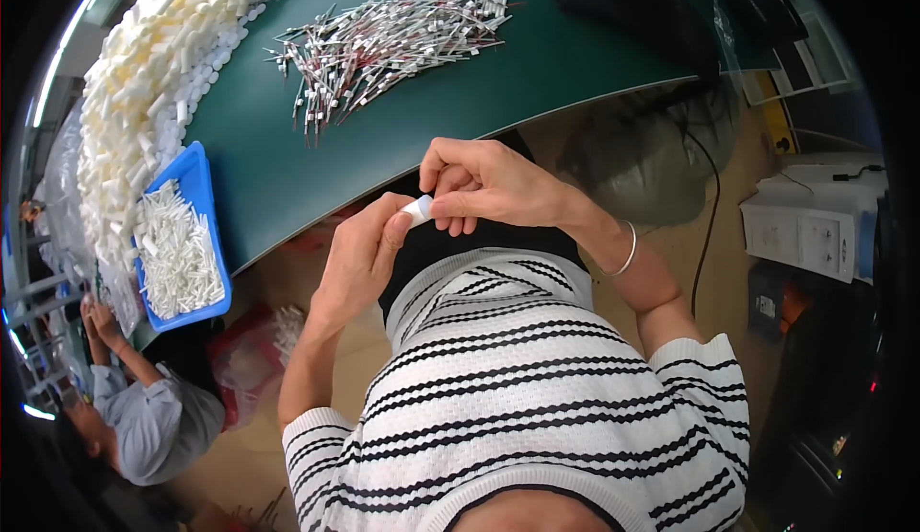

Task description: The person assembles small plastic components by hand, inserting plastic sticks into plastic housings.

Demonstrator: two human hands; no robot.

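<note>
Just off the table's near edge, my left hand [359,249] holds a small white plastic cylinder [416,211] between thumb and fingers. It looks like a little bottle or tube with a pale bluish end. My right hand [494,187], with a bangle at its wrist, pinches that pale end with thumb and fingertips. Its index finger is bent above the cylinder. Whether something thin is also between the right fingertips cannot be made out. Both hands meet in front of my striped top, above my lap.
On the green table [316,182] lie a heap of thin sticks with white and dark red parts [402,43] and a large pile of white cylinders [144,81]. A blue tray [218,278] holds slim white tubes [177,254]. A co-worker [158,417] sits lower left. Boxes [800,220] stand right.
</note>
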